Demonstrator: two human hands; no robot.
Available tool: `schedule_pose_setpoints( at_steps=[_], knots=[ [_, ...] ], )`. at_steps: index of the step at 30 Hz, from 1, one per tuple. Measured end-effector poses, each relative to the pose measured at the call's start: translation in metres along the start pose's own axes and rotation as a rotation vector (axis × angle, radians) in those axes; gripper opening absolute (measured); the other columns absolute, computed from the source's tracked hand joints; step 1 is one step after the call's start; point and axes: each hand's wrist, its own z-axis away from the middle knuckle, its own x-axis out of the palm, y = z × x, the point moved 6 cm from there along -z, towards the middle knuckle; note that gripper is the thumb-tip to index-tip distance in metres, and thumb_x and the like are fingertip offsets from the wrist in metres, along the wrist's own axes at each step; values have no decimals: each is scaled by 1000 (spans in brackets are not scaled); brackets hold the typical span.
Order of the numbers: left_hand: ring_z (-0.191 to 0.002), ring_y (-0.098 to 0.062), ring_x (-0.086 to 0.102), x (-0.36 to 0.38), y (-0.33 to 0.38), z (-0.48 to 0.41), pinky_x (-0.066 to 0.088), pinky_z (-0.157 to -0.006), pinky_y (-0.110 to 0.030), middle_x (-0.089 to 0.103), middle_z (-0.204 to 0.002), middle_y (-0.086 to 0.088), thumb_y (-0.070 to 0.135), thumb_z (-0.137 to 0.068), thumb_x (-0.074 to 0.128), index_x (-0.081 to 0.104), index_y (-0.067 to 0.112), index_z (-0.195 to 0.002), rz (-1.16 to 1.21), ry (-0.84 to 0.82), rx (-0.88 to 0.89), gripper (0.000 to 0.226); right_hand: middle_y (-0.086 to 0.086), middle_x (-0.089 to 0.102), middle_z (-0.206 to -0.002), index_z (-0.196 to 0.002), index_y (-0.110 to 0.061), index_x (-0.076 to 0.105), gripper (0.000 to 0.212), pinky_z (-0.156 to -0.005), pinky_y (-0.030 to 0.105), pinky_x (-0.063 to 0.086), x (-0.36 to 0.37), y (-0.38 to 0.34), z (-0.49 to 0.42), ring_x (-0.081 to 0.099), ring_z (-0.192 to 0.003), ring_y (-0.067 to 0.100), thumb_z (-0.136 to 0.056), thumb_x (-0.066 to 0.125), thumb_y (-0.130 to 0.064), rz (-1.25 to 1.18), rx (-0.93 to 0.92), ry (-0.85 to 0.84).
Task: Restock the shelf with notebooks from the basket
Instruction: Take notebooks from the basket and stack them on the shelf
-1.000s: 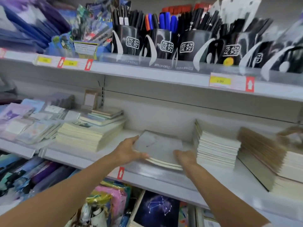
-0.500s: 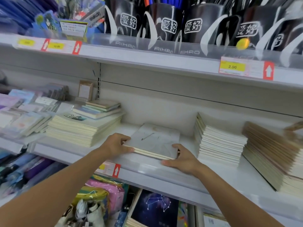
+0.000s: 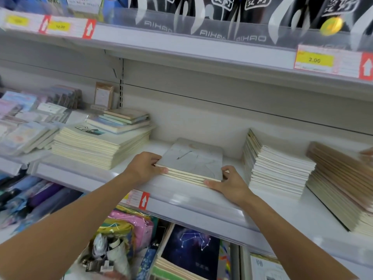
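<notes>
Though perhaps matte, flat grey notebooks (image 3: 193, 162)

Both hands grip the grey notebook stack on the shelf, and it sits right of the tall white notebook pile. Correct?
Not quite. The left hand and right hand do grip the grey notebook stack on the shelf, but it sits left of the tall white notebook pile, not right of it. The head view shows this.

Left arm (image 3: 66, 223): bare up to the frame edge
Right arm (image 3: 286, 233): bare likewise
Left grip (image 3: 144, 167): bare
Right grip (image 3: 232, 184): bare
</notes>
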Motion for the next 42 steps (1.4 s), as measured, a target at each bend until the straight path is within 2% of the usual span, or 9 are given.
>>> schedule_pose_setpoints(
  at_steps=[6,10,15,19,23,26,33,36,42],
  knots=[
    [-114,-14,61,1,-4,-2,46,-103,-38,63,-128,0,31,-78,77,56,16,-133,-47,-40,-12,61,-18,58,-116,-116,-19,57,41,-87,2,39,-3,-6,6,57,-104,-1,-82,75,-31,-72,-1,-51],
    [-121,-15,57,0,-8,-3,43,-107,-40,59,-134,-1,31,-80,75,51,16,-137,-70,-17,-37,64,-11,43,-144,-147,-15,36,95,-113,32,33,3,-4,2,42,-134,12,-72,74,-60,9,6,-58],
    [-114,-13,60,-4,-7,1,46,-103,-39,65,-124,2,30,-74,80,62,21,-126,-36,101,-74,56,-12,61,-127,-131,-22,57,88,-105,33,44,2,-6,1,56,-119,11,-60,74,-71,68,-11,-34],
    [-108,-15,62,-11,3,9,48,-99,-37,67,-119,2,32,-75,79,64,19,-122,-89,161,-76,51,-3,48,-143,-143,-17,42,97,-111,40,36,-5,-13,5,46,-132,20,-66,72,-67,267,33,28],
    [-78,-15,61,-46,25,44,49,-70,-29,65,-80,6,30,-83,70,63,21,-81,-163,425,0,11,1,62,-124,-124,-15,59,62,-98,35,45,-17,-49,21,58,-113,21,-75,76,-50,386,-166,298],
    [-57,-22,42,-68,19,75,30,-53,-28,42,-55,1,17,-83,60,38,17,-57,-198,449,-39,34,-1,64,-98,-97,-14,66,20,-79,29,45,5,-90,49,58,-98,20,-83,71,-28,409,-382,381],
    [-52,-22,36,-110,-36,182,28,-53,-30,34,-47,-5,4,-79,57,29,16,-46,-216,291,-247,44,-4,52,-79,-76,-20,52,13,-64,34,43,143,-151,129,53,-73,19,-79,64,-15,405,-591,102],
    [-60,-21,43,-126,-77,242,41,-64,-33,42,-57,-15,10,-83,60,38,13,-48,-193,265,-390,41,-5,54,-76,-70,-23,50,17,-63,35,45,213,-152,168,54,-72,19,-78,64,-18,344,-580,-82],
    [-56,-22,32,-148,-191,366,28,-55,-28,34,-58,-9,9,-82,60,33,13,-53,-141,282,-704,40,-1,62,-81,-78,-16,61,7,-67,38,49,345,-115,235,60,-78,21,-81,66,-20,330,-413,-507]
  ],
)
